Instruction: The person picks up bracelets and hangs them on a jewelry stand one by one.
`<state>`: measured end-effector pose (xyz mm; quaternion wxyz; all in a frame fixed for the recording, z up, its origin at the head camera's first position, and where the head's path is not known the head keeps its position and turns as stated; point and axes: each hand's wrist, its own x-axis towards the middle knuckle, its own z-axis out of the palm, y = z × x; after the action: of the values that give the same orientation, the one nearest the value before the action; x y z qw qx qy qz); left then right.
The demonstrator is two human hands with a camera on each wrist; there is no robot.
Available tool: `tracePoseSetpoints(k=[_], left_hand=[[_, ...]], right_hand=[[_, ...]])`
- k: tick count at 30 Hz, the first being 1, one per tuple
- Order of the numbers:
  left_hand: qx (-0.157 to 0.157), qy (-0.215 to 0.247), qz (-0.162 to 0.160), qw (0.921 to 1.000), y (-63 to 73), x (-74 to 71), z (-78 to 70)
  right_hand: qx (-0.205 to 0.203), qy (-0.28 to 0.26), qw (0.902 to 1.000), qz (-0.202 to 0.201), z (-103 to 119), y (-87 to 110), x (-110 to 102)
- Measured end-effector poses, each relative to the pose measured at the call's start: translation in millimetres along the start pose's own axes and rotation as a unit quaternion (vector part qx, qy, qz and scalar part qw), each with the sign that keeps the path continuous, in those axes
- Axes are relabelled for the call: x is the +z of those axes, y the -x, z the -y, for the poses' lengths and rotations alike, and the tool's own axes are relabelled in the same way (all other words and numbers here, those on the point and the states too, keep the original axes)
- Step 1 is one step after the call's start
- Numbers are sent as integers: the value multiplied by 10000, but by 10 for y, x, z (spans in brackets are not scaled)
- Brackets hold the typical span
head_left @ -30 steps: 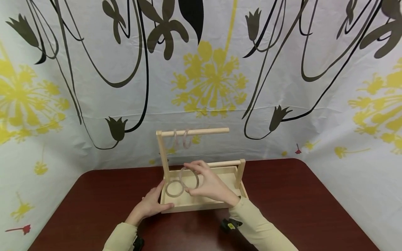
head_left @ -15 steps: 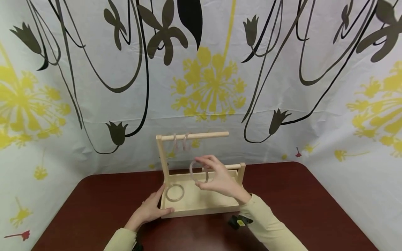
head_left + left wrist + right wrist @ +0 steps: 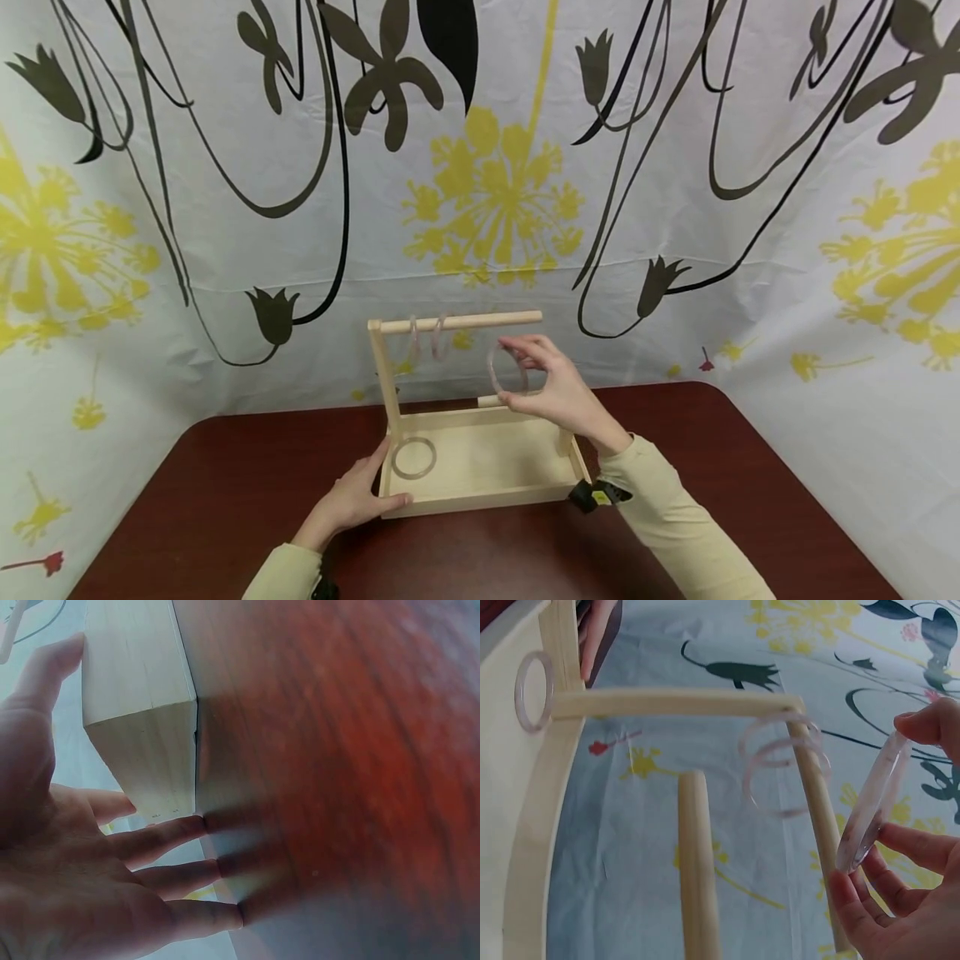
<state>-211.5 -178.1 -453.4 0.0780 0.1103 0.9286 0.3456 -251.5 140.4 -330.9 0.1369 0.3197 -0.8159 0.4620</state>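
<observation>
Thumb and fingers of my right hand (image 3: 561, 390) pinch a translucent pinkish bangle (image 3: 871, 801), raised in front of and below the free end of the stand's upper bar (image 3: 491, 320). Two similar bangles (image 3: 437, 340) hang from that bar near its post. Another bangle (image 3: 394, 460) lies at the left end of the wooden tray (image 3: 480, 502) that forms the stand's base. My left hand (image 3: 351, 497) rests at the tray's front left corner, thumb against the front wall. In the left wrist view, its fingers (image 3: 176, 877) are spread, tips on the table.
A shorter, lower bar (image 3: 489, 401) extends left from the tray's right side, its post partly hidden behind my right hand. The stand sits on a dark red wooden table (image 3: 247, 467). Behind it hangs a white cloth (image 3: 180, 333) printed with flowers.
My right hand has carried the bangle up and to the right, from above the tray's left part to near the upper bar's free end. The left hand stays at the tray's corner.
</observation>
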Motion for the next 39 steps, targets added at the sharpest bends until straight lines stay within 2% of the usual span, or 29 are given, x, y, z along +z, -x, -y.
tracePoseSetpoints(k=[14,23,32,39], left_hand=[[-42,3,42,10000,-12,7,14],[-32,-79,30,10000,-35,19,52],[92,-131,20,9999,-32,5,35],[62,-85,101,9999,-52,26,63]], right_hand=[[3,-32,9987,-505,-73,-100,-280],[322,53,9982,-499,-122,-180,-363],[347,294,9973,-584,-237,-301,-417],[399,336,9974,-493,-295,-420,-415]])
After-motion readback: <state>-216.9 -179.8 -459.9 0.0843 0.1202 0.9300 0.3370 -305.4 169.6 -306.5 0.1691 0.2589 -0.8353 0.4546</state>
